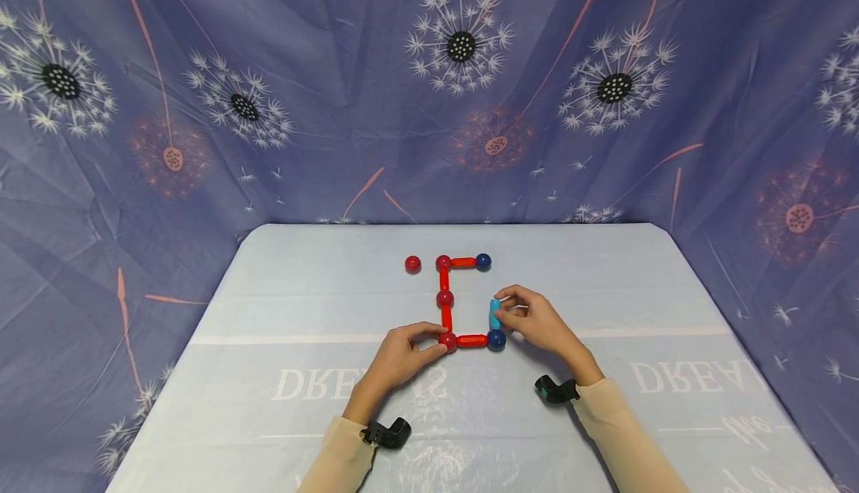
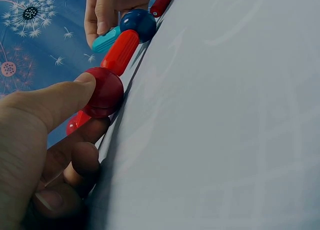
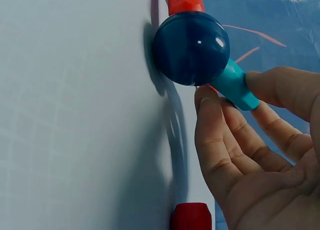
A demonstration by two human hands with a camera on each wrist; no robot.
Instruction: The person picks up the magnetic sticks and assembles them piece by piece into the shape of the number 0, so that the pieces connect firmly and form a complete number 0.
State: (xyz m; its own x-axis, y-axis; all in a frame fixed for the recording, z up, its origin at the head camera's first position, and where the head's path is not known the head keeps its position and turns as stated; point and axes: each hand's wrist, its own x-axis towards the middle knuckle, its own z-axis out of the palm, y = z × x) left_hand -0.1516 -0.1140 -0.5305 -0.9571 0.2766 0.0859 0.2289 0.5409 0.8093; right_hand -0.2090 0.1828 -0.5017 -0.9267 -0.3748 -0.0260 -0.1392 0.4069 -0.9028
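While pinched at mid-length in the right hand (image 1: 537, 321), the short turquoise plastic rod (image 1: 495, 314) is judged light, rigid and smooth, the left hand (image 1: 403, 355) steadying a glossy red plastic ball (image 1: 447, 341).

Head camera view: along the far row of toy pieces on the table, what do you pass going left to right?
Lone red ball → corner red ball → short red rod → dark blue ball.

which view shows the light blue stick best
The right wrist view: the light blue stick fills the frame, meeting the blue ball. In the head view it is tiny; in the left wrist view, partly hidden by fingers.
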